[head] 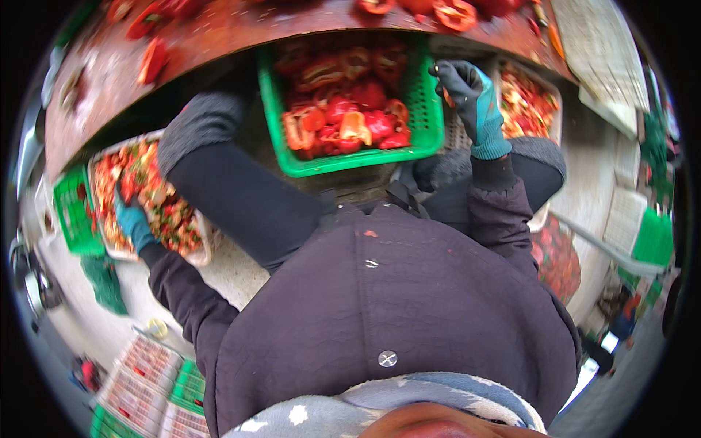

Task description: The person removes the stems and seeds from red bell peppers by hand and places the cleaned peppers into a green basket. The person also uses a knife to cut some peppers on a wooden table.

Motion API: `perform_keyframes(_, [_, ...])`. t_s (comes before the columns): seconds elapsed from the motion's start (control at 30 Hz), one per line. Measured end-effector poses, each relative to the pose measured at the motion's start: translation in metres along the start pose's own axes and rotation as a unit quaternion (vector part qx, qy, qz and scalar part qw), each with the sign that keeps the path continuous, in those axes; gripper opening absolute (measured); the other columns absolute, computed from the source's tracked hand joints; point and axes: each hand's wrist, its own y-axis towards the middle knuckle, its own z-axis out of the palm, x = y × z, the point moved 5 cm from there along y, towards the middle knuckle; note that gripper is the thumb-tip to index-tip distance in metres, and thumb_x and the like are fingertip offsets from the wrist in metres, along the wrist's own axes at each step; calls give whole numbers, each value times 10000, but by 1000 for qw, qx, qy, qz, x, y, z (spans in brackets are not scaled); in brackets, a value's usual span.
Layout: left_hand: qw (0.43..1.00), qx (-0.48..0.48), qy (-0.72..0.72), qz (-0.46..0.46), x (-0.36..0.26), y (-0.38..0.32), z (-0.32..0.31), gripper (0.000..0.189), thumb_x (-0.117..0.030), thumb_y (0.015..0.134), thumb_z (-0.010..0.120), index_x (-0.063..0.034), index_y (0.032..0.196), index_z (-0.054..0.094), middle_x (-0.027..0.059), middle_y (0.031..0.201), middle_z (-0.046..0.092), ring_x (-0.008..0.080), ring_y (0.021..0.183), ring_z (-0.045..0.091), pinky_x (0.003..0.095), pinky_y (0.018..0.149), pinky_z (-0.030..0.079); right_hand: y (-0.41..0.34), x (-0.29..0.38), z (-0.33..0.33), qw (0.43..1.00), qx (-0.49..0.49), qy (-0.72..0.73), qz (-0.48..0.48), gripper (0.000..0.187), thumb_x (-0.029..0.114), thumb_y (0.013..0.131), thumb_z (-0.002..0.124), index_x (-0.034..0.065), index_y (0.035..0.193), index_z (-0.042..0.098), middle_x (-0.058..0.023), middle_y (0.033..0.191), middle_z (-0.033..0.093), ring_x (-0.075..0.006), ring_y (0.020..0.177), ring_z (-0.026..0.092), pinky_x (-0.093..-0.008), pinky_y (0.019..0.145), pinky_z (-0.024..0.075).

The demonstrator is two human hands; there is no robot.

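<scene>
My left hand, in a teal and dark glove, reaches into a pale crate of chopped pepper scraps and cores. A red pepper piece sits between its thumb and fingers. My right hand, in a matching glove, is raised with curled fingers to the right of a green plastic basket. Something small shows at its fingertips, too blurred to name. Halved red bell peppers fill the basket between my legs. A second pale crate of pepper scraps stands beyond my right hand.
A reddish tabletop curves across the front, bearing cut peppers. On the far left is another green basket. A net sack of red produce lies by my right side. Stacked crates stand behind on the left.
</scene>
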Motion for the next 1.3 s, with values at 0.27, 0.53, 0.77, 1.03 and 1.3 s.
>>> perform_keyframes(0.27, [815,-276,-509,-7,-3,21,-81,290,-215,919,638,13,1087,700,121,908,711,209,743,642,315,684,523,-48,60,-155,964,-214,-85,-130,277,55,936,608,-6,1205,627,-84,1040,678,-148,846,655,-241,780,516])
perform_keyframes(0.53, [857,-61,-494,132,-310,-56,-124,230,-117,899,710,18,1084,692,61,959,695,127,838,632,295,785,507,-75,9,-321,838,-393,-376,39,379,297,907,701,64,1203,669,-61,1084,706,-126,864,672,-267,739,527])
perform_keyframes(0.77, [894,69,-422,137,-415,-85,-68,208,-123,951,631,3,1105,694,66,980,706,136,857,645,279,738,520,-91,57,-241,805,-269,-506,-158,345,174,876,740,70,1197,667,-93,1168,643,-181,1048,649,-306,865,537])
perform_keyframes(1.03, [860,374,-267,221,-477,-146,88,330,-107,888,670,-78,1216,648,63,1107,681,153,952,643,271,865,498,-60,51,-159,911,-198,-332,-145,291,139,855,759,43,1123,695,-106,1088,696,-199,993,679,-315,869,529])
perform_keyframes(1.3, [771,412,-104,474,-632,-232,196,372,-235,861,644,-78,1197,628,212,1183,623,366,998,641,462,837,522,-56,37,-165,931,-182,-305,-82,254,138,847,751,41,1078,710,-103,1039,719,-221,939,698,-330,835,544])
